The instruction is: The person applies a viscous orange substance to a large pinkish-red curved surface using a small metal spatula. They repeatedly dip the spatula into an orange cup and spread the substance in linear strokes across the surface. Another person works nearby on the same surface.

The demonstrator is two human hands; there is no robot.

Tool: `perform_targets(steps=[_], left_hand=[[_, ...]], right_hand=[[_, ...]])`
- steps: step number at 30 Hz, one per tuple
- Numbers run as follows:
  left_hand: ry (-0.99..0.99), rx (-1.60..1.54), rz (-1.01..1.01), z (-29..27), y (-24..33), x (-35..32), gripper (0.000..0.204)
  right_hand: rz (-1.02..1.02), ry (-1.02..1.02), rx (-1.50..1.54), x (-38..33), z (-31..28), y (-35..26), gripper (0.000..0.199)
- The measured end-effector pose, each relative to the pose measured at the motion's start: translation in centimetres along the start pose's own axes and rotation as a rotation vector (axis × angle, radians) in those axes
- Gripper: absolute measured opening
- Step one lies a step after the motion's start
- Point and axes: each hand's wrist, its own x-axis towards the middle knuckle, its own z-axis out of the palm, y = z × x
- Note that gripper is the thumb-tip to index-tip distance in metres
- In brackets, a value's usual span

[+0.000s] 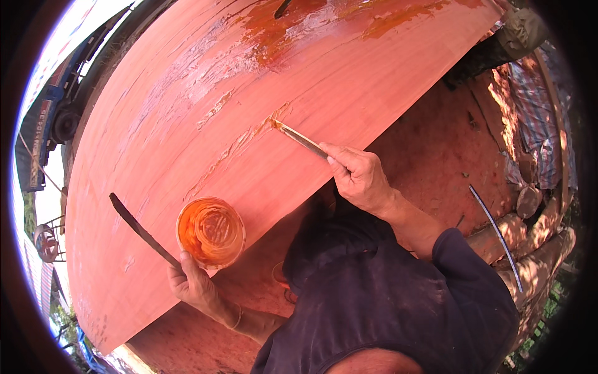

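A broad reddish wooden slab (149, 162) with a curved far edge spreads out before me. My right hand (361, 179) pinches a thin flat stick (302, 139), its tip touching orange-brown paste on the slab's surface. From that tip a rough, paste-smeared crack (227, 153) runs toward the lower left. My left hand (196, 288) grips a long dark strip (143, 230), which points up and left. The thumb of that hand lies against a round tub (179, 225) coated inside with orange paste. Whether the tub is held or rests on the slab, I cannot tell.
Wet orange-brown patches (268, 34) and a dark sliver (282, 8) lie on the slab's far part. Logs (542, 255), a pale thin strip (496, 237) and striped sheeting (536, 112) are at the right. A blue vehicle (47, 118) stands far left. Reddish ground (436, 140) borders the slab.
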Motion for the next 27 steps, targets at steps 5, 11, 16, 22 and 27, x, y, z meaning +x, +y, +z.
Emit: perform_targets(steps=[5, 11, 16, 22, 27], left_hand=[[-0.020, -0.023, -0.003, -0.2, 0.1, 0.0, 0.012], [0.017, -0.047, 0.028, 0.6, -0.2, 0.1, 0.012], [-0.013, -0.057, 0.017, 0.6, 0.2, 0.0, 0.012], [-0.028, -0.007, -0.004, 0.5, 0.7, -0.3, 0.013], [-0.016, -0.047, 0.039, 0.5, -0.2, 0.2, 0.013]], right_hand=[[0.127, -0.163, 0.186, -0.7, 1.3, -1.8, 0.026], [0.316, 0.046, 0.417, 0.9, -2.3, 0.1, 0.027], [0.122, 0.139, -0.031, 1.1, -3.2, 0.7, 0.023], [0.020, 0.158, -0.247, 0.8, -1.9, 0.3, 0.023], [-0.085, 0.109, -0.460, 0.0, -0.3, -0.4, 0.023]])
